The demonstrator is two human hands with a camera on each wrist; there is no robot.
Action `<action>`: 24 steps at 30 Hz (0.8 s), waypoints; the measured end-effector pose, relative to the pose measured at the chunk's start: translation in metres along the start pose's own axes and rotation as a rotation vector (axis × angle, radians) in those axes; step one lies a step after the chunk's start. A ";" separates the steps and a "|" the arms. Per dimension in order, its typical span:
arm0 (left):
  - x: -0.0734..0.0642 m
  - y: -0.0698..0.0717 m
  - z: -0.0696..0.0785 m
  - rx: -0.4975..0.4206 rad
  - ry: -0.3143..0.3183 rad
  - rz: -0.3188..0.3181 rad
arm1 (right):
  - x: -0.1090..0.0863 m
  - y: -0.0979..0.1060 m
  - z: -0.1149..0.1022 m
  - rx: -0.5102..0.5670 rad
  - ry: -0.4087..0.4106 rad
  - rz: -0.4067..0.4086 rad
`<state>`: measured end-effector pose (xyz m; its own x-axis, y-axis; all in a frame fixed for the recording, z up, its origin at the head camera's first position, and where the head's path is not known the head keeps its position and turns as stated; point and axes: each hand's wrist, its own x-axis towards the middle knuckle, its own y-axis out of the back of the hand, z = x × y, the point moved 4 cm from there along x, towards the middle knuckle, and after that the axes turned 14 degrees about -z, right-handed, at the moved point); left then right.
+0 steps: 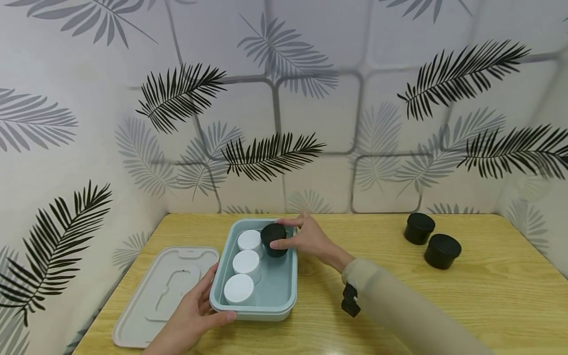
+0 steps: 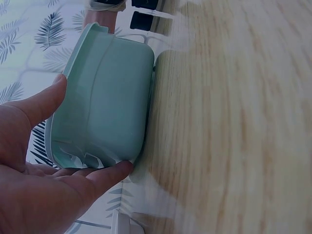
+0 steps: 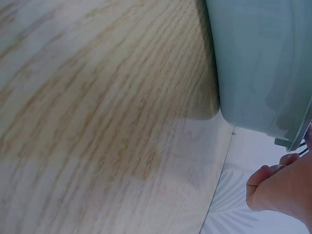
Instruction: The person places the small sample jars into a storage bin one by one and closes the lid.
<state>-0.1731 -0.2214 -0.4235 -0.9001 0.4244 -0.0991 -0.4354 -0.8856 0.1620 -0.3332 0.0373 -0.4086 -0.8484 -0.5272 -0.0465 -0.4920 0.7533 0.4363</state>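
Note:
A pale blue-green plastic box (image 1: 275, 296) sits on the table with three white lidded jars (image 1: 246, 264) lined up along its left side. My left hand (image 1: 195, 310) grips its near left corner, thumb at the front rim and fingers along the side; the left wrist view shows the box's outer wall (image 2: 114, 92) between thumb and fingers. At the far right corner inside the box, my right hand (image 1: 308, 239) holds a black round jar (image 1: 274, 236) between thumb and fingers. The right wrist view catches part of that hand (image 3: 282, 187) beyond the box wall, the jar hidden there.
Two more black jars (image 1: 419, 228) (image 1: 443, 251) stand at the right of the wooden table (image 1: 377, 296). A pale grey lid (image 1: 146, 286) lies flat left of the box, partly behind my left hand. A leaf-patterned wall (image 1: 319, 123) rises behind the table.

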 end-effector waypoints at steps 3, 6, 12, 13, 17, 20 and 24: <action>0.000 0.000 -0.001 0.004 -0.002 -0.004 | 0.000 -0.001 0.000 -0.001 -0.008 -0.005; 0.001 0.000 -0.001 0.009 -0.003 -0.004 | 0.000 -0.001 -0.001 0.000 -0.006 -0.006; 0.001 0.001 -0.001 0.008 -0.003 -0.001 | 0.000 -0.002 -0.001 0.016 0.016 0.004; 0.001 0.002 -0.001 0.006 -0.003 0.000 | 0.000 -0.002 -0.001 0.017 0.018 0.005; 0.000 0.002 -0.001 0.002 -0.016 -0.005 | 0.000 -0.003 0.000 0.009 0.014 0.006; 0.000 0.002 -0.001 0.006 -0.040 -0.015 | 0.000 -0.004 0.001 0.001 0.008 -0.003; 0.000 0.003 -0.001 0.014 -0.060 -0.023 | 0.000 -0.004 0.001 0.001 0.002 -0.019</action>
<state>-0.1741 -0.2238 -0.4237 -0.8890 0.4558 -0.0436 -0.4560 -0.8728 0.1739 -0.3316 0.0350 -0.4111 -0.8387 -0.5421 -0.0528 -0.5081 0.7439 0.4341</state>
